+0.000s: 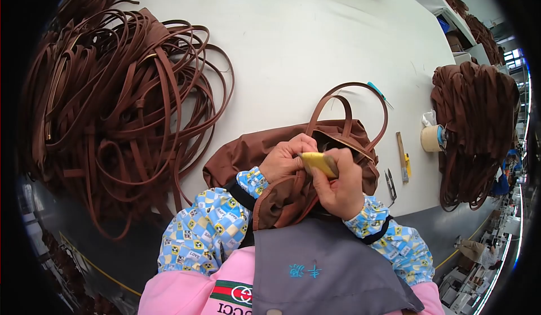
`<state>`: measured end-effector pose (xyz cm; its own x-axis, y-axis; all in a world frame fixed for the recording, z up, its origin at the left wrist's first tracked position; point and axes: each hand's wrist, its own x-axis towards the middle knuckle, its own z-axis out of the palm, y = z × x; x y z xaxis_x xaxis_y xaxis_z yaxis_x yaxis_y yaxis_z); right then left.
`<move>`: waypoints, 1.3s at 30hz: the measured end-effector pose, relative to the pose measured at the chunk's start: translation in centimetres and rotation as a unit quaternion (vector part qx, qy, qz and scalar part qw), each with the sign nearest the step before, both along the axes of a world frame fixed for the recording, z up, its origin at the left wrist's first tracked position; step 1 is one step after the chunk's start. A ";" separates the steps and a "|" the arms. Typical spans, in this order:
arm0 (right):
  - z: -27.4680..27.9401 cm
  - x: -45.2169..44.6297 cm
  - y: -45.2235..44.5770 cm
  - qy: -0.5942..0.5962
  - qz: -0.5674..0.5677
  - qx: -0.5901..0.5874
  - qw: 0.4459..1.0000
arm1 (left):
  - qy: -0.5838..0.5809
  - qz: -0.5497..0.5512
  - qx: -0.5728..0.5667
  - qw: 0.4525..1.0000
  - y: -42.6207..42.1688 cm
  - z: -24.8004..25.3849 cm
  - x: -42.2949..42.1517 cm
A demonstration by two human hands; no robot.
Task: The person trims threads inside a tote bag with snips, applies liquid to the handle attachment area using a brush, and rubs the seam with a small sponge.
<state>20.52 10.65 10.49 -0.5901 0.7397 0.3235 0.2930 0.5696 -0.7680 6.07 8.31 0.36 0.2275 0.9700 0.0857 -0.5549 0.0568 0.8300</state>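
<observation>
A brown bag (253, 143) with two looped handles lies at the table's near edge, its top opening partly spread. My left hand (284, 158) is closed at the opening, fingers pinched on the bag's edge. My right hand (342, 185) is wrapped round a yellow object (320, 164), slightly blurred, whose tip meets my left fingertips. What lies between the fingertips is too small to make out. The bag's dark inside shows just behind my hands.
Piled brown straps and bags (124, 106) fill the left. More brown pieces (473, 123) hang at the right. Near them are a cream spool (433, 138), snips (390, 185), a yellow cutter (407, 165), a wooden strip (402, 151) and a blue-handled tool (376, 90) on the white table (270, 50).
</observation>
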 end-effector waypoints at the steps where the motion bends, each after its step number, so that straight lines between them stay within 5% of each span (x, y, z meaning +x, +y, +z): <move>1: -0.4 0.3 -0.5 -0.009 -0.014 -0.026 1.000 | 0.000 0.001 0.000 1.000 0.0 -0.1 0.0; 11: 0.5 3.6 -1.1 -0.039 -0.046 -0.074 0.995 | 0.023 0.004 0.035 0.999 0.2 0.0 -0.1; 17: 0.5 0.4 0.5 0.040 -0.022 0.032 0.998 | 0.021 0.004 -0.001 1.000 0.0 0.0 0.0; 25: -1.3 3.4 -0.9 -0.028 -0.023 -0.033 0.999 | 0.014 -0.002 0.007 1.000 0.2 0.3 -0.2; 30: 0.9 2.1 -0.7 0.093 -0.058 -0.029 0.993 | 0.057 0.004 0.032 0.998 0.1 1.0 0.2; 39: -2.5 4.1 -1.1 0.017 -0.035 -0.015 0.999 | 0.079 -0.005 0.035 0.996 0.2 1.1 0.2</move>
